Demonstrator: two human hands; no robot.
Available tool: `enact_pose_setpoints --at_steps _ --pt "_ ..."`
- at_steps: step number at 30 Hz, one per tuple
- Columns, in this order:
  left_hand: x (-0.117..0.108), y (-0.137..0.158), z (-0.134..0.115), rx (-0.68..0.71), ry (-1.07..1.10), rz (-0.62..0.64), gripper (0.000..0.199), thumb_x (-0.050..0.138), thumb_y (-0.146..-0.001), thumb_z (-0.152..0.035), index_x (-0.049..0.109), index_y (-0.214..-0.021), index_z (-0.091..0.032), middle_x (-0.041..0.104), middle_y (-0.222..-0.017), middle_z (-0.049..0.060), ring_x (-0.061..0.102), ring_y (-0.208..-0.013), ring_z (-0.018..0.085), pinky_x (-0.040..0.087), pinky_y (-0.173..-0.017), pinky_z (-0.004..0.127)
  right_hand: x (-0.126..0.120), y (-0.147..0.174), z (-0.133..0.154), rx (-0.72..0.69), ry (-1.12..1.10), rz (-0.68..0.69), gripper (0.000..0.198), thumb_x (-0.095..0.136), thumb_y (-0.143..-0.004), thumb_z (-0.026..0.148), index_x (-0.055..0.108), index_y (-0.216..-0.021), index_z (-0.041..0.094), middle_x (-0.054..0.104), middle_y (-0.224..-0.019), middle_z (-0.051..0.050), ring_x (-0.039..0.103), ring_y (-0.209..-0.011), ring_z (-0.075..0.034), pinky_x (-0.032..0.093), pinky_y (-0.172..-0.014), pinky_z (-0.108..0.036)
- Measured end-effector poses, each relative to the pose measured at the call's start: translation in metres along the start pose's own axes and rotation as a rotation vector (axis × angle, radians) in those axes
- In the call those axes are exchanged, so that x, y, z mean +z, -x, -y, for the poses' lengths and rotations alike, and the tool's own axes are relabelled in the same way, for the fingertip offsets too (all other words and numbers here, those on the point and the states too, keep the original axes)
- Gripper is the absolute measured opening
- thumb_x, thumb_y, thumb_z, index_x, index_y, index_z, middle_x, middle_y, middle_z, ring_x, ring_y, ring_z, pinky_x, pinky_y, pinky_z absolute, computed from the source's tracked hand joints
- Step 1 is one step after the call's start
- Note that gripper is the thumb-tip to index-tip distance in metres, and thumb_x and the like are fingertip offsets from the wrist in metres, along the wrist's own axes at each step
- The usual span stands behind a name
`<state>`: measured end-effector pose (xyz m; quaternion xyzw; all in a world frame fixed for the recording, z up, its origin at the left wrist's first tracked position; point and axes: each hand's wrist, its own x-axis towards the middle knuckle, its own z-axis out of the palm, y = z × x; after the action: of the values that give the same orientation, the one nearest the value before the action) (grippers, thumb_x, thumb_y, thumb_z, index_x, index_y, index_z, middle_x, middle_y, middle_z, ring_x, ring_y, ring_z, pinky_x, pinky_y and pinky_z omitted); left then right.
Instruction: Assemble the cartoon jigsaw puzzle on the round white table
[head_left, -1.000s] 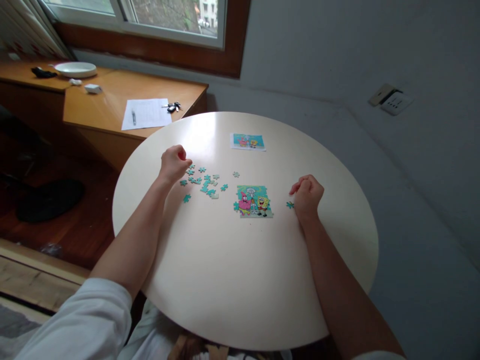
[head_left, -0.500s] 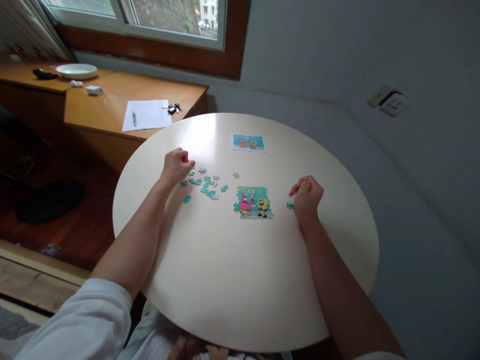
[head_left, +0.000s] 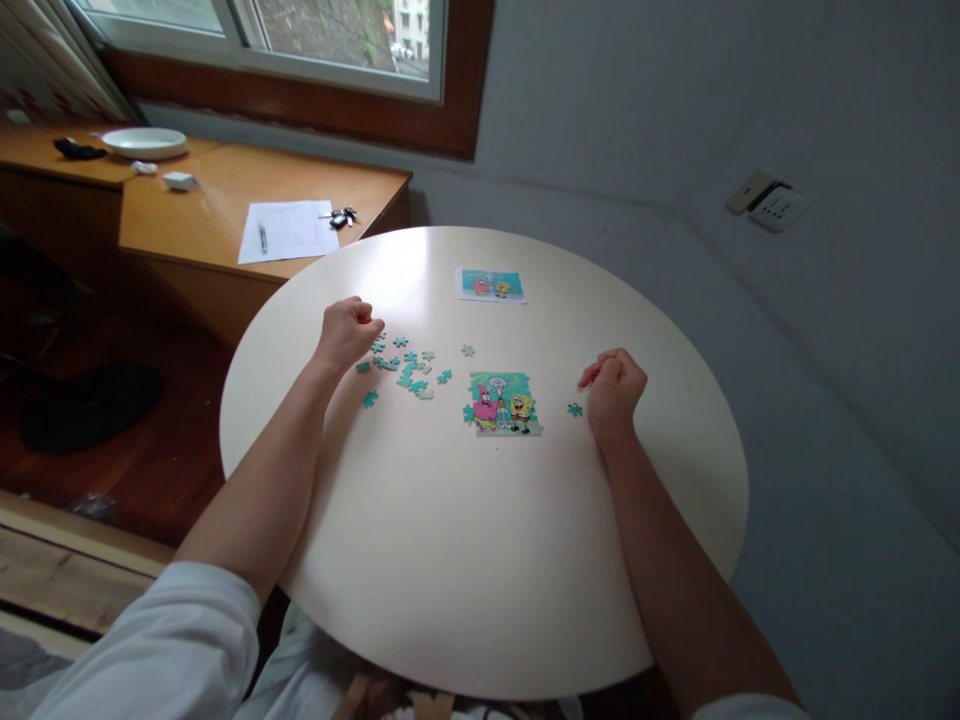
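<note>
A partly assembled jigsaw puzzle (head_left: 501,404) with pink and yellow cartoon figures lies flat on the round white table (head_left: 457,560). My left hand (head_left: 346,333) is closed in a fist at the upper left edge of a scatter of loose teal puzzle pieces (head_left: 409,375). To the right of the assembled part, my right hand (head_left: 616,393) rests with its fingers curled in; nothing shows in them. One single puzzle piece (head_left: 574,409) lies just left of that hand, apart from it. Another loose piece (head_left: 468,350) sits above the assembled part.
A small printed reference picture (head_left: 490,285) lies toward the table's far side. Beyond, a wooden desk (head_left: 225,190) bears a paper sheet (head_left: 281,235), keys (head_left: 343,217) and a white round dish (head_left: 145,143). A wall with a socket (head_left: 780,208) stands to the right.
The view has shifted slightly, so the table and its things appear a little farther left. My right hand is slightly farther from the single piece. Both hands stay closed.
</note>
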<state>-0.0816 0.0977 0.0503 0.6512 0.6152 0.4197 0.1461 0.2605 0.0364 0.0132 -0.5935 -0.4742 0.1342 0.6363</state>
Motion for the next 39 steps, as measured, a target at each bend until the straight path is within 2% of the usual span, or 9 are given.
enact_pose_setpoints --at_steps 14,19,21,23,25,27,30,32,39 --pt "0.011 0.002 0.002 0.033 0.025 0.124 0.019 0.059 -0.064 -0.02 0.043 -0.053 -0.019 0.052 -0.058 -0.001 0.047 -0.06 0.013 0.036 -0.061 0.027 -0.003 -0.002 0.001 0.015 -0.005 -0.039 0.022 0.036 -0.079 0.02 0.044 -0.058 0.022 0.044 -0.04 0.007 0.039 -0.036 -0.008 0.031 -0.04 -0.019" --pt "0.027 0.014 -0.013 0.155 0.023 0.196 0.017 0.056 -0.07 -0.018 0.042 -0.059 -0.02 0.047 -0.057 -0.003 0.041 -0.056 0.012 0.033 -0.057 0.027 -0.001 0.001 0.005 0.021 0.006 -0.022 0.023 0.035 -0.078 0.017 0.044 -0.057 0.021 0.044 -0.039 0.007 0.039 -0.036 -0.008 0.03 -0.041 -0.018" --pt "0.037 0.022 -0.021 0.203 -0.021 0.243 0.01 0.052 -0.074 -0.018 0.047 -0.066 -0.019 0.051 -0.061 -0.001 0.044 -0.057 0.014 0.036 -0.059 0.028 0.0 0.001 0.005 0.016 0.01 -0.013 0.023 0.035 -0.076 0.015 0.044 -0.056 0.021 0.044 -0.039 0.006 0.038 -0.036 -0.008 0.03 -0.041 -0.018" --pt "0.046 0.03 -0.028 0.262 -0.089 0.281 0.007 0.049 -0.079 -0.021 0.056 -0.078 -0.018 0.061 -0.074 0.005 0.053 -0.07 0.019 0.041 -0.068 0.033 0.001 0.002 0.005 0.018 0.01 -0.005 0.022 0.034 -0.075 0.014 0.044 -0.057 0.021 0.044 -0.038 0.007 0.038 -0.036 -0.008 0.029 -0.041 -0.018" --pt "0.054 0.039 -0.033 0.354 -0.166 0.347 0.021 0.047 -0.085 -0.027 0.062 -0.097 -0.017 0.067 -0.099 0.011 0.056 -0.096 0.026 0.04 -0.086 0.041 0.001 0.002 0.004 0.024 0.005 0.001 0.022 0.034 -0.074 0.013 0.044 -0.057 0.021 0.044 -0.038 0.007 0.038 -0.035 -0.008 0.029 -0.04 -0.018" --pt "0.059 0.046 -0.036 0.409 -0.255 0.43 0.038 0.042 -0.09 -0.032 0.055 -0.123 -0.019 0.056 -0.132 0.013 0.044 -0.123 0.032 0.028 -0.102 0.049 0.002 0.003 0.003 0.025 0.001 0.006 0.021 0.034 -0.074 0.013 0.043 -0.057 0.021 0.044 -0.038 0.007 0.038 -0.035 -0.008 0.029 -0.04 -0.019" --pt "0.063 0.053 -0.037 0.447 -0.36 0.6 0.047 0.034 -0.093 -0.036 0.046 -0.136 -0.022 0.04 -0.149 0.01 0.033 -0.134 0.035 0.014 -0.107 0.057 0.002 0.004 0.004 0.02 0.01 0.008 0.022 0.035 -0.075 0.013 0.043 -0.057 0.021 0.044 -0.039 0.007 0.038 -0.036 -0.008 0.029 -0.04 -0.019" --pt "0.062 0.054 -0.036 0.476 -0.379 0.637 0.044 0.032 -0.094 -0.036 0.05 -0.132 -0.024 0.043 -0.147 0.009 0.035 -0.132 0.035 0.01 -0.107 0.058 0.002 0.005 0.006 0.018 0.018 0.011 0.022 0.035 -0.076 0.014 0.043 -0.057 0.021 0.044 -0.039 0.007 0.038 -0.036 -0.008 0.03 -0.041 -0.019" --pt "0.058 0.051 -0.038 0.494 -0.27 0.557 0.03 0.039 -0.089 -0.03 0.068 -0.094 -0.025 0.067 -0.118 0.007 0.052 -0.116 0.029 0.007 -0.107 0.058 0.002 0.005 0.007 0.016 0.026 0.022 0.024 0.036 -0.078 0.015 0.042 -0.056 0.022 0.043 -0.039 0.007 0.04 -0.036 -0.008 0.031 -0.041 -0.018"
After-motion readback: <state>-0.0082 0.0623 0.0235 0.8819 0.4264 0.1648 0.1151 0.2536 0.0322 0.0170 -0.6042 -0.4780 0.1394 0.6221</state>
